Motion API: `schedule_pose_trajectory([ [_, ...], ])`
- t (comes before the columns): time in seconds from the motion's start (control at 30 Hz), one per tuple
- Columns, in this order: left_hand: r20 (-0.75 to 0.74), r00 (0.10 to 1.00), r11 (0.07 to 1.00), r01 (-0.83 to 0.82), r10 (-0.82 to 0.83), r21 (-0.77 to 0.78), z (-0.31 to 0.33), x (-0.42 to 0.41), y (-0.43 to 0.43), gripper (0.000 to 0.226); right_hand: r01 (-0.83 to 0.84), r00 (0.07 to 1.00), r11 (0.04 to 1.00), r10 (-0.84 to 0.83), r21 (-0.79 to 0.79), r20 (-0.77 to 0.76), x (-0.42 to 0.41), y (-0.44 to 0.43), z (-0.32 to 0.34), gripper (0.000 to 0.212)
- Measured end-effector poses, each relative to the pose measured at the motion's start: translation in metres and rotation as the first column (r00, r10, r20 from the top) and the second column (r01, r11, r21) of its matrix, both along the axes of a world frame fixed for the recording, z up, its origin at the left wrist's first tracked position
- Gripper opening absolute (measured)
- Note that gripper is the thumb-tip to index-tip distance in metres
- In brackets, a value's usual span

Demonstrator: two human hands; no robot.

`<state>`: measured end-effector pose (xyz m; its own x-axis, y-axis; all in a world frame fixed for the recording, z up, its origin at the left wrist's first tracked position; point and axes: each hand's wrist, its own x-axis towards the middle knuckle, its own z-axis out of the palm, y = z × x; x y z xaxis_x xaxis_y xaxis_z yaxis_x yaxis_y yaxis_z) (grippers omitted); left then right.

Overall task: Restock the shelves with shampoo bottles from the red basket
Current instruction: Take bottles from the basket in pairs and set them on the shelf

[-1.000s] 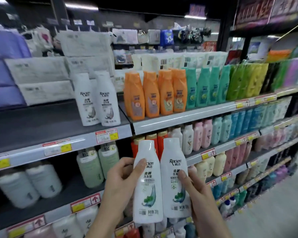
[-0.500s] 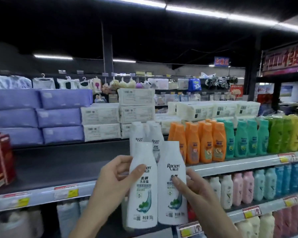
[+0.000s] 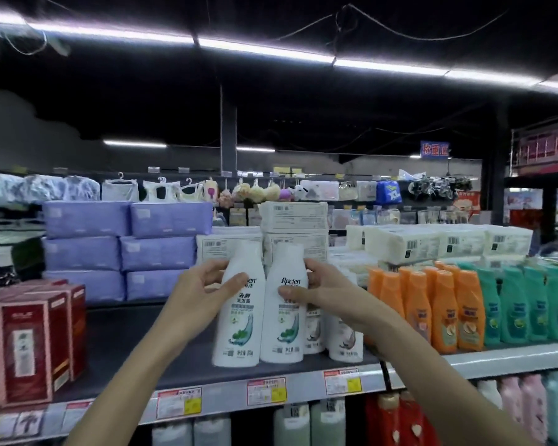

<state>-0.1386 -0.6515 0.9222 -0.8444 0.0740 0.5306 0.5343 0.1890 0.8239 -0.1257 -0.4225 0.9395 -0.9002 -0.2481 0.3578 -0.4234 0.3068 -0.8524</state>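
Our left hand (image 3: 203, 297) grips left shampoo bottle (image 3: 239, 329), right hand (image 3: 322, 292) grips right shampoo bottle (image 3: 282, 333); orange bottles (image 3: 432, 310) right of it.

The left shampoo bottle (image 3: 239, 320) and the right shampoo bottle (image 3: 282, 323), both white with green leaf artwork, are upright, caps up, side by side and touching, near the front of the dark shelf (image 3: 136, 342).

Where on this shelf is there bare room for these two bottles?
Bare dark shelf runs between the red boxes and the held white bottles, in front of the purple packs. Right of them it is crowded: shelved white bottles, then orange bottles, packed side by side.
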Motion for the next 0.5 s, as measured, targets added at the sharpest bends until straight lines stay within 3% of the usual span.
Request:
schedule_pose_trajectory([
  [0.33,-0.012,0.998,0.998,-0.064,0.064,-0.001,-0.003,-0.081,-0.018,0.018,0.041,0.999,0.945,-0.042,0.325,-0.003,-0.090,-0.022,0.040,0.045],
  [0.5,0.002,0.998,0.998,-0.067,0.067,-0.014,-0.016,-0.111,-0.018,0.025,0.060,0.998,0.823,-0.040,0.565,-0.048,-0.116,-0.028,0.050,0.040],
])
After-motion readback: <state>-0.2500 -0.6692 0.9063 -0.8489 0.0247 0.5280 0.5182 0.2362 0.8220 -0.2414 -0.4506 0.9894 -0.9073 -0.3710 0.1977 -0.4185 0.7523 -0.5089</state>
